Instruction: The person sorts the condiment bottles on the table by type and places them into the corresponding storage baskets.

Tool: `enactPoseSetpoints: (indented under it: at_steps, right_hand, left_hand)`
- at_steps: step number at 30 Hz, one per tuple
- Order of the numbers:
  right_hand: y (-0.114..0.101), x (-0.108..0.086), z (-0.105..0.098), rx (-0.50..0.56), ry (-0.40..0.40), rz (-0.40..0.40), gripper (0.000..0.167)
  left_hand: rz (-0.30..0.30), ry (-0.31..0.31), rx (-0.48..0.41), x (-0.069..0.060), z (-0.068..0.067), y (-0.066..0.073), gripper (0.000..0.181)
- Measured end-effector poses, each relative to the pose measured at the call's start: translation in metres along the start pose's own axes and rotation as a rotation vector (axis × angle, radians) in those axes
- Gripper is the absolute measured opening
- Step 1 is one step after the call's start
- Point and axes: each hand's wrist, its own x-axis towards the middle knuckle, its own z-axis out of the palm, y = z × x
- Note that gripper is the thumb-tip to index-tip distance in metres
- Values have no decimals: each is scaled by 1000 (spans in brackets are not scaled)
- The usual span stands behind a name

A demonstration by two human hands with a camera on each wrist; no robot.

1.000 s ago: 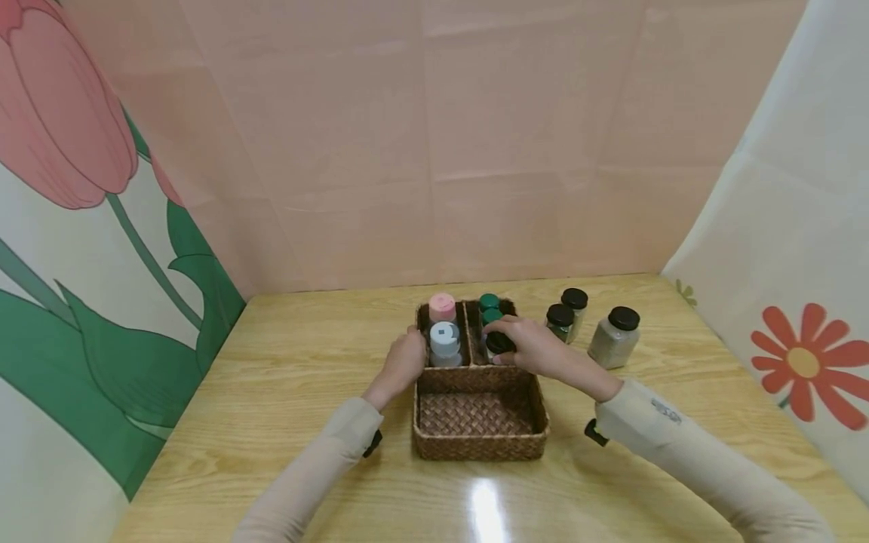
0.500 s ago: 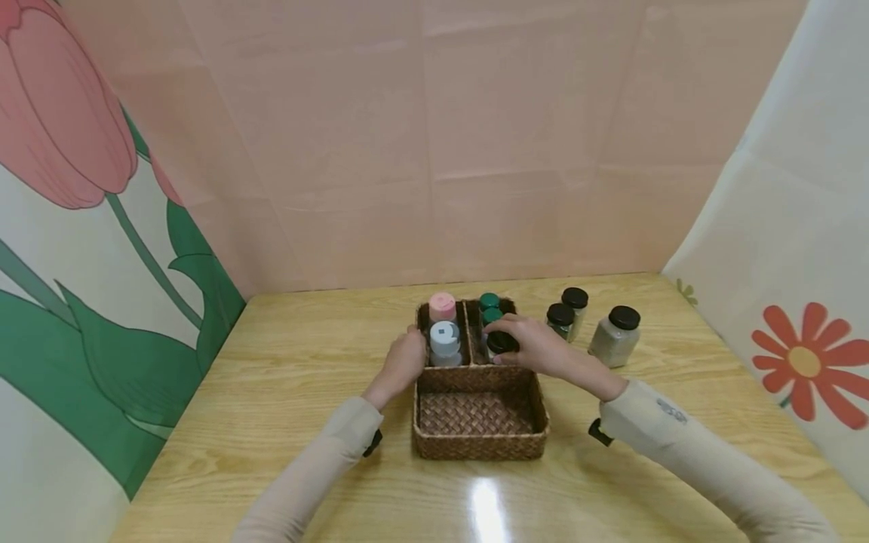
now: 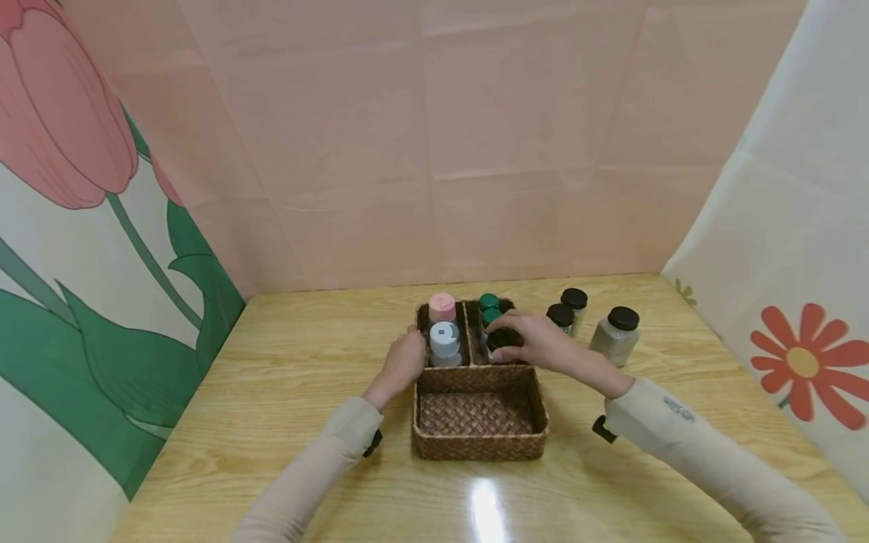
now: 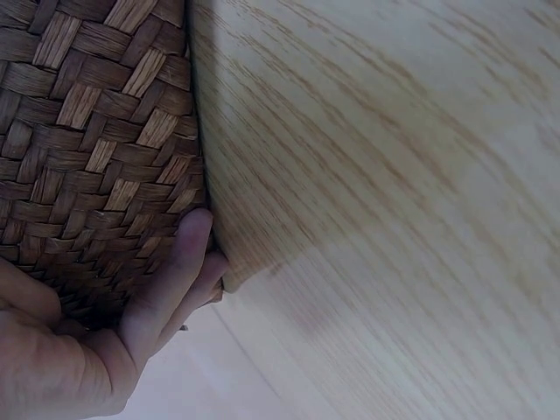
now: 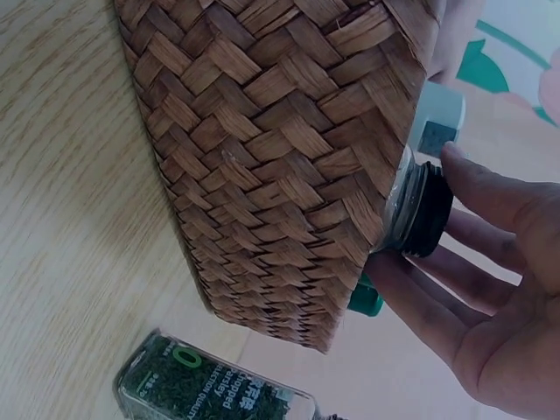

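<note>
In the head view a woven basket (image 3: 478, 449) has two rear compartments and one wide front compartment. My left hand (image 3: 404, 358) rests on its left side; in the left wrist view its extended fingers (image 4: 166, 293) lie against the outer wall near the table. My right hand (image 3: 539, 343) holds a clear jar by its black lid (image 5: 433, 210) in the right rear compartment, thumb on one side and fingers on the other. Beyond it in that compartment are two green-capped containers (image 3: 490, 303). The left rear compartment holds a pink-capped bottle (image 3: 442, 308) and a pale-capped bottle (image 3: 445, 339).
Right of the basket stand a chopped parsley jar (image 5: 206, 381), a second black-lidded jar (image 3: 575, 303) behind it, and a larger black-lidded jar (image 3: 614, 339) of pale contents. A pink backdrop (image 3: 434, 151) rises behind the wooden table (image 3: 299, 362).
My right hand has shifted slightly to the right, still at the black lid. My left hand and the basket stay where they were.
</note>
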Motion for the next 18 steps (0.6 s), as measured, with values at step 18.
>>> enactPoseSetpoints:
  at_steps: [18]
  right_hand:
    - [10, -8, -5, 16, 174, -33, 16]
  left_hand:
    - [-1, 6, 1, 1, 1, -1, 12]
